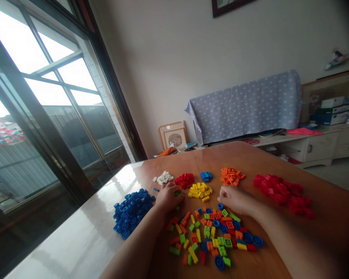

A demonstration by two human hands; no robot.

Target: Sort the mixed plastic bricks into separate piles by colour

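Note:
My left hand (169,197) is low over the table, between the blue round-brick heap and the yellow bricks. Its thumb and fingers look apart, around a few green bricks (178,193) partly hidden by it. My right hand (235,198) is closed, knuckles up, just right of the yellow bricks (200,190); whatever its fingers hold, if anything, is hidden. Directly below it is a blue round brick (220,206). Mixed bricks (207,231) in green, orange, yellow, red and blue lie spread out between my forearms.
Sorted piles stand around: blue round bricks (133,211), white bricks (164,177), red bricks (184,180), blue bricks (206,176), orange bricks (232,176) and larger red pieces (283,193). Beyond the wooden table (128,252) are a cloth-covered object (247,108) and a white cabinet (321,146).

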